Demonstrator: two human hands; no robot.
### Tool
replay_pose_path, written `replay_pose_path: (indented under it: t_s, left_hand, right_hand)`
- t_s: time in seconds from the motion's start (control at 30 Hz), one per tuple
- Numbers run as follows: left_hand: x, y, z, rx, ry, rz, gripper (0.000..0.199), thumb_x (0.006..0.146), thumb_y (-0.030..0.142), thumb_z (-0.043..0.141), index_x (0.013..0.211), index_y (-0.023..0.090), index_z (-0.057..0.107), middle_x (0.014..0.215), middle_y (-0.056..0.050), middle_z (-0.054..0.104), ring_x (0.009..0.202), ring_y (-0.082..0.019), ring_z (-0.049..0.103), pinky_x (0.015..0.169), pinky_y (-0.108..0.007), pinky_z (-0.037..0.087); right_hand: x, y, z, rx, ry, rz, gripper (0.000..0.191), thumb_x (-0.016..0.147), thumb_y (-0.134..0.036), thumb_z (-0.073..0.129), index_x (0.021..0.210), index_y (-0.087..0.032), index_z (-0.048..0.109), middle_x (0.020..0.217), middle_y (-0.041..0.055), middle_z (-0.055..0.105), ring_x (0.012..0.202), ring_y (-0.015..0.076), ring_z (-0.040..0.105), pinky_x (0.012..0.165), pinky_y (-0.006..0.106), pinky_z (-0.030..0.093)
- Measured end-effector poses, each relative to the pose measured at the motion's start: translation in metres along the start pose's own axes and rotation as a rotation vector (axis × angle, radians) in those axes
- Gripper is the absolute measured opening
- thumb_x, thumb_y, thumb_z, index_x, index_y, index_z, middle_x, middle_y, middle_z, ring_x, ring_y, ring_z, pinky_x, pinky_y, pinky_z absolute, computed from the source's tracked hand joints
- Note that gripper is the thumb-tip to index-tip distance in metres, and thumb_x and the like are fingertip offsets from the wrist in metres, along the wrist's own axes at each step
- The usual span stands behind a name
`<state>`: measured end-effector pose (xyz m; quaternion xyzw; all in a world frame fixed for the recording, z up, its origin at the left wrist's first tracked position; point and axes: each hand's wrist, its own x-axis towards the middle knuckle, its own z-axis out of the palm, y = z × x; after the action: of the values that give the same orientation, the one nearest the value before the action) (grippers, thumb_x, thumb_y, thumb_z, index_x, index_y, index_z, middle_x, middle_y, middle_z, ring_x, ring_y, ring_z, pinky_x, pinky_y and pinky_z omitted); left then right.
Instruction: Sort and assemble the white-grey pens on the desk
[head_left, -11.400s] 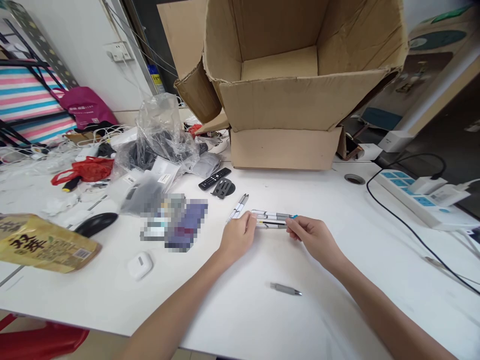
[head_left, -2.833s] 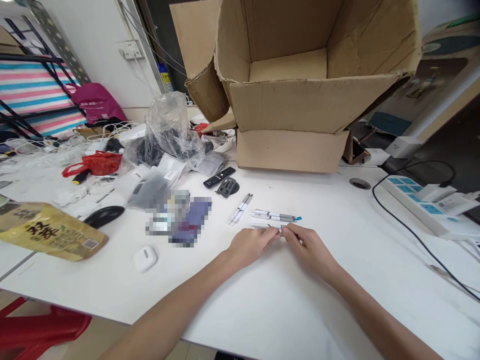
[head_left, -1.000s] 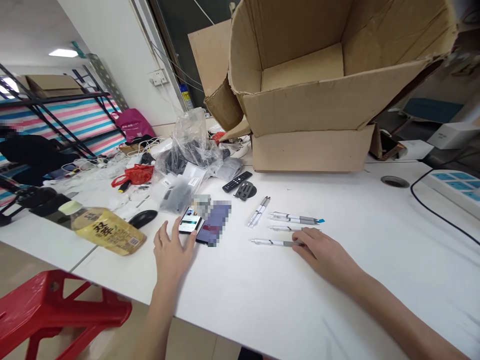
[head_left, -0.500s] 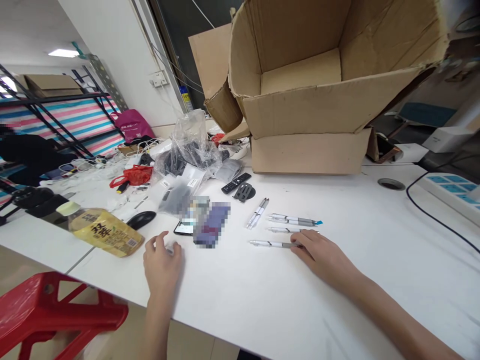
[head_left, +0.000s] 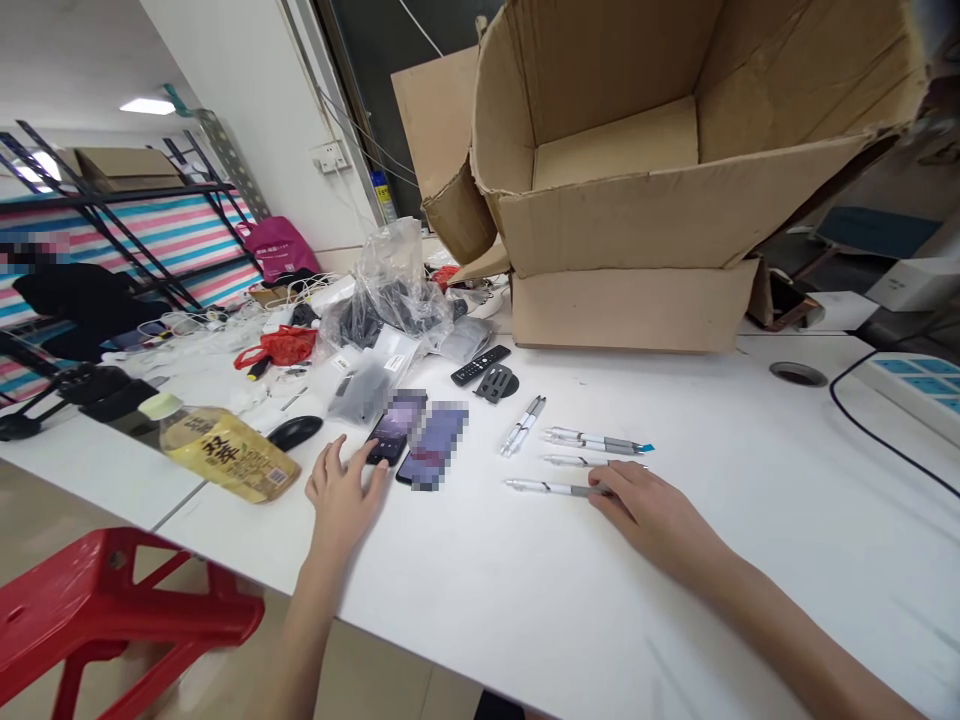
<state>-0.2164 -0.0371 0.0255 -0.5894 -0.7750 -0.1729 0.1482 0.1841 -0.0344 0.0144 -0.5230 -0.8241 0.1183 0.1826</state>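
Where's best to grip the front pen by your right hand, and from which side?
Probably the white barrel of the pen, near its middle, coming from the near side. It lies flat, the right hand is at its grey end, and the next pen sits on the far side.

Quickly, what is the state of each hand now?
Left hand: open, fingertips at a phone.
Right hand: at a pen, holding cannot be told.

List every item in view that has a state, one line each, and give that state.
Cardboard box: open, flaps up
Bottle: lying on its side
Phone: face up, screen lit
Pen: lying flat
Left hand: open, beside phone
Right hand: resting on pen
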Motion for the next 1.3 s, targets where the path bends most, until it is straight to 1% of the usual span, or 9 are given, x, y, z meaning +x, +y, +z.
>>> replay_pose_path:
  t_s: [0.17,0.4,0.63,0.8,0.93,1.03,1.13,1.23,1.3]
  left_hand:
    - [-0.003,0.004,-0.001,0.037,-0.068,0.012,0.039,0.096,0.041,0.038,0.130,0.035,0.056,0.153,-0.009,0.029,0.141,-0.030,0.023,0.107,-0.056,0.026]
    - [-0.001,0.006,-0.001,0.011,-0.083,0.003,0.038,0.096,0.042,0.038,0.128,0.037,0.057,0.155,-0.007,0.028,0.141,-0.031,0.023,0.106,-0.058,0.027]
    - [0.000,0.001,-0.001,-0.037,-0.037,-0.095,0.046,0.095,0.040,0.038,0.138,0.027,0.045,0.148,-0.014,0.037,0.134,-0.034,0.033,0.103,-0.058,0.034]
    - [0.002,-0.013,0.005,-0.066,-0.057,-0.167,0.042,0.094,0.038,0.039,0.127,0.019,0.054,0.126,-0.015,0.055,0.117,-0.035,0.049,0.096,-0.054,0.042]
    - [-0.014,-0.014,0.002,-0.198,0.015,-0.159,0.037,0.088,0.029,0.048,0.123,0.022,0.058,0.113,-0.012,0.060,0.113,-0.032,0.055,0.098,-0.051,0.045]
    - [-0.042,-0.004,-0.004,-0.394,0.057,-0.183,0.037,0.082,0.036,0.054,0.118,0.032,0.060,0.117,-0.005,0.057,0.110,-0.028,0.060,0.096,-0.045,0.051]
    - [-0.071,0.015,-0.008,-0.567,-0.034,-0.177,0.033,0.074,0.047,0.063,0.107,0.041,0.062,0.120,0.003,0.057,0.104,-0.025,0.064,0.091,-0.041,0.056]
    - [-0.085,0.042,-0.012,-0.624,-0.230,0.033,0.021,0.072,0.047,0.064,0.093,0.044,0.068,0.114,0.005,0.063,0.105,-0.027,0.064,0.090,-0.040,0.057]
    - [-0.085,0.059,-0.016,-0.660,-0.385,0.180,0.021,0.076,0.045,0.062,0.095,0.047,0.069,0.111,0.004,0.065,0.107,-0.026,0.064,0.090,-0.038,0.058]
  right_hand:
    - [0.000,0.000,0.000,-0.003,-0.001,0.000,0.020,0.097,-0.034,0.040,0.102,-0.026,0.058,0.100,0.0039,0.067,0.095,0.0230,0.062,0.073,0.034,0.051]
    - [0.000,-0.001,0.000,0.006,0.015,-0.007,0.019,0.097,-0.034,0.040,0.101,-0.027,0.057,0.100,0.0030,0.067,0.096,0.0221,0.062,0.074,0.034,0.051]
    - [0.000,0.000,0.001,0.006,0.034,-0.017,0.020,0.097,-0.036,0.041,0.099,-0.027,0.058,0.100,0.0042,0.067,0.095,0.0227,0.063,0.073,0.033,0.052]
    - [0.000,-0.001,-0.001,0.007,-0.003,-0.004,0.018,0.097,-0.034,0.040,0.101,-0.027,0.057,0.101,0.0043,0.066,0.097,0.0232,0.061,0.075,0.035,0.051]
    - [0.000,-0.003,-0.002,0.004,0.008,-0.019,0.017,0.097,-0.032,0.041,0.102,-0.026,0.056,0.100,0.0047,0.066,0.096,0.0235,0.061,0.074,0.035,0.051]
    - [0.000,-0.004,-0.003,0.000,0.013,-0.030,0.015,0.096,-0.030,0.043,0.101,-0.026,0.056,0.098,0.0046,0.066,0.095,0.0236,0.061,0.074,0.035,0.051]
    - [0.001,-0.006,-0.004,0.000,0.003,-0.035,0.013,0.096,-0.027,0.044,0.101,-0.025,0.056,0.097,0.0041,0.065,0.095,0.0235,0.060,0.077,0.037,0.050]
    - [0.002,-0.006,-0.005,0.001,-0.008,-0.036,0.012,0.096,-0.026,0.044,0.102,-0.025,0.055,0.097,0.0040,0.064,0.095,0.0234,0.060,0.078,0.038,0.050]
    - [0.002,-0.007,-0.005,0.000,-0.007,-0.039,0.012,0.096,-0.025,0.044,0.102,-0.024,0.055,0.098,0.0044,0.064,0.094,0.0231,0.059,0.079,0.038,0.049]
